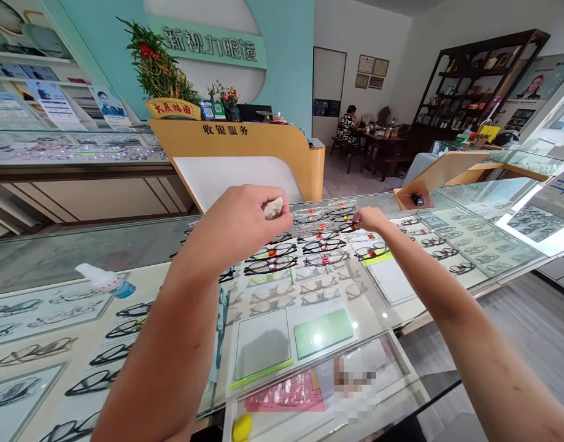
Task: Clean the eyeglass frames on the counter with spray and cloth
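My left hand (245,224) is raised above the glass counter, its fingers closed round a crumpled whitish wad (273,209) that looks like a cloth. Further right, my right hand (371,219) reaches down to the far side of the counter. Its fingertips pinch the end of a dark-framed pair of eyeglasses (348,226) with a red tag. Rows of other eyeglasses (325,245) lie between and in front of my hands, many with red tags on the lenses. My left forearm hides part of the rows on the left.
A white spray bottle (104,280) with a blue base lies on the left glass. Nearer me are a green card (323,333), a framed white panel (263,344) and an open drawer (404,362). A wooden-framed mirror (440,175) stands right. A person (346,126) sits far back.
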{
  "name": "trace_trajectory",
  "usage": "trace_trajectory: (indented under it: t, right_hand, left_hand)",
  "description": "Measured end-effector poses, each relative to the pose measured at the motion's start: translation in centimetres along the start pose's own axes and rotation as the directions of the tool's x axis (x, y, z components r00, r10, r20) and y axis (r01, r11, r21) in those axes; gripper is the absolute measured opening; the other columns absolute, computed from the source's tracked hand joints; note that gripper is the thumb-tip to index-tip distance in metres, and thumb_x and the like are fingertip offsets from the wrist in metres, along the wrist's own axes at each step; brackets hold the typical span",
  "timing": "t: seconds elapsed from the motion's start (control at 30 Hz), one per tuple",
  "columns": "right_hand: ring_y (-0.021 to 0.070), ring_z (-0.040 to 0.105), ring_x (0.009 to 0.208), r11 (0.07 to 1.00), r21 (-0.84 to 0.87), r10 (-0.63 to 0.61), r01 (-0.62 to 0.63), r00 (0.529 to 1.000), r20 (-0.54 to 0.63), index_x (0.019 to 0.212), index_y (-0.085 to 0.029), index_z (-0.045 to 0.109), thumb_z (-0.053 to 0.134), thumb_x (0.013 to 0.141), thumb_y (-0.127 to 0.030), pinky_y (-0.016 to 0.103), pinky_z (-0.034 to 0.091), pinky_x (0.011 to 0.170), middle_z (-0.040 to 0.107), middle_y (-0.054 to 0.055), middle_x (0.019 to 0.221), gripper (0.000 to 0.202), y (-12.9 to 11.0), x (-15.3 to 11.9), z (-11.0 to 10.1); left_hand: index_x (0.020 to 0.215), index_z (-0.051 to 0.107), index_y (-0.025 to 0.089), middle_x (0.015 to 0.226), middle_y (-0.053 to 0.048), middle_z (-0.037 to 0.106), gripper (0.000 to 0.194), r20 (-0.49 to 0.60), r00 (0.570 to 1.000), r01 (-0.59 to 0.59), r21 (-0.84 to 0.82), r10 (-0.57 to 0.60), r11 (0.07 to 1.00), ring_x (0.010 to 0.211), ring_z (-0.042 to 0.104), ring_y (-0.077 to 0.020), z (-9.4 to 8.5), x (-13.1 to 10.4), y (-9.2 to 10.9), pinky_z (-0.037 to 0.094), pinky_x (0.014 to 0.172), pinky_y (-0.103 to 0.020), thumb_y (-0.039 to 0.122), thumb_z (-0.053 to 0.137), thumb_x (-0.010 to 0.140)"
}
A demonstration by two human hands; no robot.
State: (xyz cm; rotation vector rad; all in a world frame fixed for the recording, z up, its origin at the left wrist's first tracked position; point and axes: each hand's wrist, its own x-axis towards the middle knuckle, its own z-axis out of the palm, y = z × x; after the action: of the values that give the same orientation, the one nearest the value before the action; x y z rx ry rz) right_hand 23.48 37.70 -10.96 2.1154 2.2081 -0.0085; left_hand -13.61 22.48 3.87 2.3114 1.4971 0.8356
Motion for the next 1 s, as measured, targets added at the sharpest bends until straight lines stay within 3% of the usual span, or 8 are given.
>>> trace_trajectory:
  t: [0.23,0.43,0.5,0.6,0.67,0.73,0.87,1.0]
  right_hand:
    - [0.0288,0.077,0.109,0.996,0.057,0.071,-0.070,0.997,-0.025,0.114,-0.024,0.090,0.076,0.088,-0.013,0.031,0.051,0.087,0.087,0.013,0.117,0.032,0.5,-0.2,-1.7]
    - [0.0236,0.075,0.089,0.969,0.243,0.086,-0.033,0.973,-0.214,0.121,-0.020,0.086,0.068,0.093,-0.024,0.030,0.047,0.074,0.085,0.009,0.099,0.033,0.6,-3.2,-5.2]
    - [0.0221,0.071,0.075,0.856,0.503,0.067,0.117,0.941,-0.332,0.112,-0.018,0.084,0.070,0.089,-0.026,0.032,0.047,0.070,0.081,0.006,0.081,0.028,-1.2,-4.3,-5.8]
    - [0.0228,0.073,0.072,0.449,0.813,-0.002,0.370,0.910,-0.414,0.101,-0.021,0.079,0.076,0.085,-0.036,0.035,0.054,0.073,0.079,0.004,0.076,0.022,-5.9,-5.5,-5.8]
    - [0.0231,0.075,0.078,0.219,0.849,-0.037,0.481,0.874,-0.485,0.098,-0.023,0.076,0.081,0.081,-0.038,0.037,0.058,0.079,0.082,0.005,0.084,0.023,-9.6,-6.0,-5.4]
    - [0.0229,0.077,0.084,0.086,0.838,-0.066,0.538,0.843,-0.534,0.100,-0.024,0.076,0.082,0.082,-0.037,0.040,0.061,0.085,0.084,0.005,0.091,0.024,-12.9,-6.2,-4.8]
    - [0.0231,0.078,0.093,0.033,0.780,-0.051,0.625,0.780,-0.623,0.108,-0.025,0.077,0.072,0.089,-0.033,0.042,0.062,0.092,0.084,0.005,0.101,0.021,-16.5,-6.7,-3.1]
    - [0.0234,0.078,0.096,0.099,0.715,-0.051,0.692,0.721,-0.691,0.115,-0.026,0.081,0.065,0.094,-0.028,0.043,0.063,0.095,0.084,0.005,0.107,0.026,-16.5,-7.4,-1.8]
  left_hand:
    - [0.067,0.065,0.024,0.055,0.003,0.042,0.019,-0.020,0.998,-0.059,0.047,0.060,0.997,0.053,0.032,-0.0140,-0.6,-0.6,0.1,0.023,0.055,-0.032,0.033,0.070,0.083]
    - [0.066,0.064,0.023,0.055,0.003,0.040,0.023,-0.064,0.995,-0.073,-0.004,0.073,0.997,0.052,0.030,-0.0129,-0.5,-0.8,0.2,0.020,0.056,-0.032,0.033,0.071,0.085]
    - [0.065,0.063,0.022,0.055,0.003,0.039,0.025,-0.078,0.995,-0.069,-0.022,0.067,0.997,0.051,0.030,-0.0127,-0.3,-0.7,0.2,0.020,0.056,-0.032,0.032,0.071,0.087]
    - [0.067,0.063,0.022,0.054,0.003,0.041,0.025,-0.107,0.991,-0.083,-0.037,0.078,0.996,0.051,0.032,-0.0133,0.2,-0.6,0.1,0.021,0.056,-0.032,0.031,0.070,0.090]
    - [0.070,0.065,0.022,0.054,0.003,0.042,0.024,-0.125,0.988,-0.097,-0.048,0.091,0.994,0.051,0.034,-0.0138,0.4,-0.6,-0.2,0.021,0.056,-0.032,0.030,0.068,0.092]
    - [0.073,0.066,0.022,0.054,0.004,0.044,0.022,-0.130,0.988,-0.087,-0.072,0.077,0.994,0.050,0.035,-0.0140,0.5,-0.5,-0.5,0.022,0.055,-0.032,0.030,0.067,0.093]
    - [0.075,0.065,0.022,0.057,0.004,0.055,0.021,-0.134,0.991,-0.018,-0.148,-0.002,0.989,0.048,0.039,-0.0136,1.1,0.3,-1.7,0.025,0.054,-0.031,0.030,0.064,0.094]
    - [0.071,0.063,0.021,0.057,0.002,0.056,0.038,-0.182,0.981,0.010,-0.266,-0.060,0.964,0.050,0.042,-0.0143,3.7,1.4,-4.4,0.030,0.054,-0.030,0.043,0.055,0.102]
